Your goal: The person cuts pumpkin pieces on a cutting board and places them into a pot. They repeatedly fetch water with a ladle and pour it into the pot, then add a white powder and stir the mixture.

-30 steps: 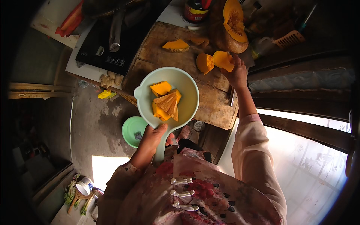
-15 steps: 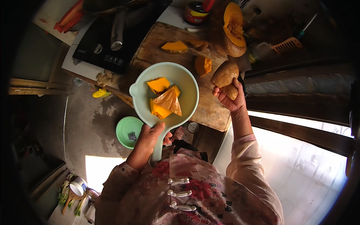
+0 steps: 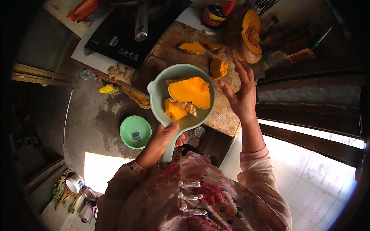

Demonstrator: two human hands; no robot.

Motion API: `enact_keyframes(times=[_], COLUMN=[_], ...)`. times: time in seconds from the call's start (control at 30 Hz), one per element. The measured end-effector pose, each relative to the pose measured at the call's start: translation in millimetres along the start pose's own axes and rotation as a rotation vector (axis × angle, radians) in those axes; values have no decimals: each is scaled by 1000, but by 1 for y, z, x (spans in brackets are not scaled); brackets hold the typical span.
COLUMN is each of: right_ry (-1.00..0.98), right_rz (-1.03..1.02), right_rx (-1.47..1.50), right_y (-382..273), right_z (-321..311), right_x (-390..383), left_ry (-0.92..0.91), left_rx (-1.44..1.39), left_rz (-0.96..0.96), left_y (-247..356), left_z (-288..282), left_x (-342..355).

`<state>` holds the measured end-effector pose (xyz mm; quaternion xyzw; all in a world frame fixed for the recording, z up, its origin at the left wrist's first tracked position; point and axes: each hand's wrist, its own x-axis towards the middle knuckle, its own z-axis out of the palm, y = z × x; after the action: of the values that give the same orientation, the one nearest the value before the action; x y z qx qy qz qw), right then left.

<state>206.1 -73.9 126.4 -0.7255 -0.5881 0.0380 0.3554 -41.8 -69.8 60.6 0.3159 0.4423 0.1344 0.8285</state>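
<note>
My left hand (image 3: 163, 139) is closed round the handle of a pale green water ladle (image 3: 153, 101), its bowl held level in front of me. Several orange pumpkin pieces (image 3: 189, 91) lie inside, one large piece on top with its flesh upward. My right hand (image 3: 243, 92) is empty, fingers spread, just right of the ladle. Close to its fingertips a pumpkin chunk (image 3: 218, 68) rests on the wooden cutting board (image 3: 169, 46). Farther back on the board lie a pumpkin wedge (image 3: 192, 47) and another piece (image 3: 214, 48). A large cut pumpkin (image 3: 250, 36) stands at the back right.
A black induction cooker (image 3: 123, 38) with a pan handle over it stands at the back left, ginger (image 3: 120, 71) beside it. On the floor sit a green basin (image 3: 135, 132) and a yellow object (image 3: 108, 89). An orange slotted turner (image 3: 300, 56) is at the far right.
My right hand has let go of the pumpkin it held; large pieces now lie on top in the ladle. The hand is now spread and empty. The ladle sits slightly farther right in view.
</note>
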Motion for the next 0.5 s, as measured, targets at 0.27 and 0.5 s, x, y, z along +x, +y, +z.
enact_keyframes(times=[0.27,0.5], right_ry=[-39,-90], right_rz=[496,392], right_rx=[-173,839], right_y=[131,18], right_z=[119,26], right_x=[14,18], left_ry=[52,38], left_rx=[-68,-108], left_rz=[24,19], left_y=[-5,1], left_z=[-17,-17], left_x=[-7,-2])
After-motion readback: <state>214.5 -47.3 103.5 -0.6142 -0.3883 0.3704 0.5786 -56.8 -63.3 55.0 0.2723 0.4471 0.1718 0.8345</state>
